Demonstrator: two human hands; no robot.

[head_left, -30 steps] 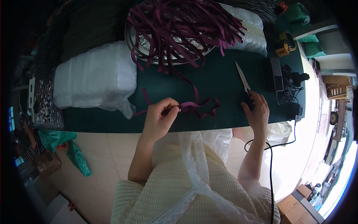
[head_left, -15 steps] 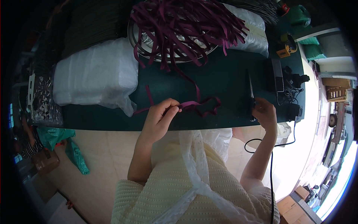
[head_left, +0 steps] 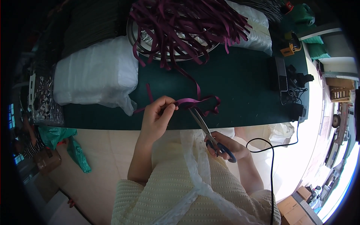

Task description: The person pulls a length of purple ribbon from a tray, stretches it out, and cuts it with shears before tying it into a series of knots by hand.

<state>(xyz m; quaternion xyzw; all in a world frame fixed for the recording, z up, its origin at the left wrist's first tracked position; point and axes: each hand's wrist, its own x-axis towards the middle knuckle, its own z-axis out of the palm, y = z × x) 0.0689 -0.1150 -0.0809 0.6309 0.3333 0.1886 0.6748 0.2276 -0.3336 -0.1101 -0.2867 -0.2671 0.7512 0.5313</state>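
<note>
Near the front of the green table, my left hand (head_left: 157, 113) pinches a purple ribbon (head_left: 187, 100) between thumb and fingers. One short end of the ribbon shows left of the hand; the rest curls to the right and runs back toward the pile. In my right hand (head_left: 225, 145) is a pair of scissors (head_left: 203, 126) with dark blue handles, held at the table's front edge. Their blades point up and left, with the tips at the ribbon just right of my left hand. A heap of purple ribbons (head_left: 180, 26) lies over a round metal tray (head_left: 134, 42).
A bundle wrapped in clear white plastic (head_left: 93, 73) stands at the left, beside a bag of small metallic pieces (head_left: 47, 99). Another wrapped bundle (head_left: 258, 28) lies behind. At the right are a black box (head_left: 278, 77), tangled cables (head_left: 294, 92) and a yellow tape dispenser (head_left: 289, 49).
My right hand has lifted the scissors off the right side of the table and brought them left and nearer to me, up to the ribbon. My left hand keeps its pinch, barely shifted.
</note>
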